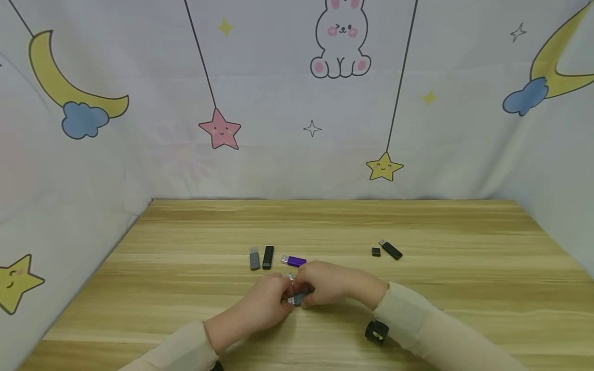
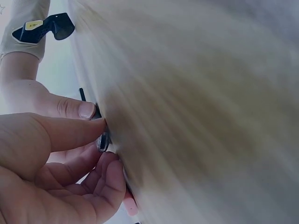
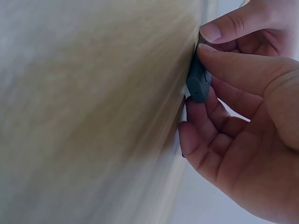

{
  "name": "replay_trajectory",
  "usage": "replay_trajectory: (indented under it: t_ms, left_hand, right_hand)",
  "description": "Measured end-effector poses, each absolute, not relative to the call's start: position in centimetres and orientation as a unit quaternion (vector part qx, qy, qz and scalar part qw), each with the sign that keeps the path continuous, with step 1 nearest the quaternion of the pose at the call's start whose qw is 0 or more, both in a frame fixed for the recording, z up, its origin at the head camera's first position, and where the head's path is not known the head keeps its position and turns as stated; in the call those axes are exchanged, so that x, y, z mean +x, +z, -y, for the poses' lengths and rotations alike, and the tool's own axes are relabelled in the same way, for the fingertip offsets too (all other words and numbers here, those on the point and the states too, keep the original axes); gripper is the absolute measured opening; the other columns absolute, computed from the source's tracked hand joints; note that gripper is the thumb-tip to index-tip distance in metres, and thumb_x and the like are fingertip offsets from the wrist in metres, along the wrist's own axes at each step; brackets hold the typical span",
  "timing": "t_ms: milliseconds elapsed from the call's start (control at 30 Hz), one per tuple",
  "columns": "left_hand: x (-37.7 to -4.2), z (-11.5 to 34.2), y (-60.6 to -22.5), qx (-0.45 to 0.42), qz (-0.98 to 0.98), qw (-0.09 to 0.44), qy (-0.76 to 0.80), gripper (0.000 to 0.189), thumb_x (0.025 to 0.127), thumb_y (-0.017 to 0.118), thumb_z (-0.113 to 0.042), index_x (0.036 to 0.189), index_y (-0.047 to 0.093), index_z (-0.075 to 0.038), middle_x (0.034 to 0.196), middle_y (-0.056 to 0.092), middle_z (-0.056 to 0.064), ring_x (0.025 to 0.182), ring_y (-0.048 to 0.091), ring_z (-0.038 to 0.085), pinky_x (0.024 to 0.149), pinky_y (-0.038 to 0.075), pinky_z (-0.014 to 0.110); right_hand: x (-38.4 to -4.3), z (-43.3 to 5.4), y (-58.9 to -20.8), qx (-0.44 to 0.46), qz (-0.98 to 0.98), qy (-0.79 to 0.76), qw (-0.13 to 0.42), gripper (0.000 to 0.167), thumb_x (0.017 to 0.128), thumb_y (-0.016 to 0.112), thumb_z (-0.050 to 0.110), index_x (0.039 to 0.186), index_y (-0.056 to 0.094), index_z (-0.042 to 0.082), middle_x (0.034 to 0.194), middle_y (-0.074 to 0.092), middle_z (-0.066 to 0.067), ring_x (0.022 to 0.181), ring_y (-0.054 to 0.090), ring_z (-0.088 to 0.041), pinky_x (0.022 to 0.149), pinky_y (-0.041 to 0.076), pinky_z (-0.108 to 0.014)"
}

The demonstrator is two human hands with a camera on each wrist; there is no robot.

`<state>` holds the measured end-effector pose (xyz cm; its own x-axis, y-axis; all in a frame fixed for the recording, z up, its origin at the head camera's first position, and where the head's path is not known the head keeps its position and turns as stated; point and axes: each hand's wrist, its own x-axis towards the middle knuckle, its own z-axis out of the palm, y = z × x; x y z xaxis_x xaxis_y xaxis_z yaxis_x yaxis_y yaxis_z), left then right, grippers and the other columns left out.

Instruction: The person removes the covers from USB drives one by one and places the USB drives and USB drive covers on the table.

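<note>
A grey USB stick (image 1: pixel 298 299) lies low over the table between my two hands, its metal plug pointing left. My right hand (image 1: pixel 328 284) holds its body, thumb in front and fingers curled behind. In the right wrist view the stick (image 3: pixel 198 85) shows its rounded grey-green end under the right thumb. My left hand (image 1: pixel 265 305) is at the plug end, thumb and curled fingertips around it. In the left wrist view the plug (image 2: pixel 103 142) shows between the left thumb and fingers. Another metal plug (image 1: pixel 291 277) shows just beyond the fingertips, its body hidden by the right hand.
Behind the hands lie a purple USB stick (image 1: pixel 296 261), a black stick (image 1: pixel 268 257) and another grey stick (image 1: pixel 254 259). Farther right are an uncapped black USB stick (image 1: pixel 391 250) and a small black cap (image 1: pixel 376 252). A printed curtain (image 1: pixel 274 170) borders the wooden table (image 1: pixel 455 257).
</note>
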<state>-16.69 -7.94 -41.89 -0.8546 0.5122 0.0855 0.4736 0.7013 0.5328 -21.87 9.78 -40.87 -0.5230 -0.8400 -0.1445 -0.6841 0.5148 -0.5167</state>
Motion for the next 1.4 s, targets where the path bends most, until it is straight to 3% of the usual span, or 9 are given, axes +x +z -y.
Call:
replay_trajectory:
  t_ms: [633, 933, 1400]
  left_hand:
    - [-16.6, 8.2, -41.3, 0.260, -0.903, 0.076, 0.335, 0.016, 0.074, 0.067, 0.007, 0.079, 0.057, -0.005, 0.069, 0.052, -0.002, 0.063, 0.046, 0.009, 0.054, 0.040, 0.022]
    - [-17.0, 7.8, -40.1, 0.259, -0.894, 0.049, 0.362, 0.011, 0.083, 0.065, 0.005, 0.087, 0.060, -0.005, 0.076, 0.058, -0.001, 0.068, 0.050, 0.010, 0.059, 0.045, 0.022]
    - [-17.0, 6.2, -38.7, 0.260, -0.862, 0.022, 0.435, 0.007, 0.089, 0.067, -0.003, 0.095, 0.065, -0.004, 0.088, 0.067, 0.003, 0.076, 0.060, 0.011, 0.065, 0.051, 0.020]
  right_hand:
    - [-21.5, -10.1, -40.6, -0.444, -0.838, -0.241, 0.209, 0.009, 0.084, 0.072, 0.007, 0.093, 0.070, 0.008, 0.083, 0.063, 0.007, 0.075, 0.053, 0.000, 0.072, 0.047, -0.018]
    - [-21.6, -11.9, -39.1, -0.439, -0.837, -0.275, 0.177, 0.017, 0.090, 0.066, 0.009, 0.107, 0.070, 0.007, 0.094, 0.065, 0.004, 0.081, 0.055, -0.002, 0.076, 0.049, -0.021]
    - [-21.3, -14.4, -37.7, -0.429, -0.836, -0.314, 0.138, 0.018, 0.093, 0.064, 0.013, 0.110, 0.070, 0.010, 0.099, 0.066, 0.005, 0.080, 0.054, -0.003, 0.068, 0.050, -0.022]
